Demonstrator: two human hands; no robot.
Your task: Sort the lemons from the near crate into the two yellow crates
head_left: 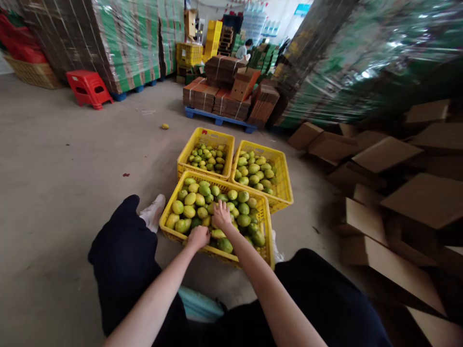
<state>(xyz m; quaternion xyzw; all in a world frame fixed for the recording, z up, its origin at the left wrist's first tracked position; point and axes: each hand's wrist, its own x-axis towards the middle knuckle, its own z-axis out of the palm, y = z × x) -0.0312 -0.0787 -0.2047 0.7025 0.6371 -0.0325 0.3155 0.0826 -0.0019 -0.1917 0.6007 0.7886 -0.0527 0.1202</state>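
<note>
The nearest yellow crate, set between my legs, holds many green and yellow lemons. My left hand is closed at the crate's near rim; what it grips, if anything, is hidden by its back. Over the middle of the fruit, my right hand has its fingers curled down around a lemon, mostly covered by the hand. Against the far side stand two more yellow crates, a left one with smaller, greener lemons and a right one with larger, yellower ones.
Cardboard boxes are heaped along the right. Ahead, a blue pallet carries bundled flat cartons. A red stool stands at left near wrapped stacks. One lemon lies on the floor. A person is far back.
</note>
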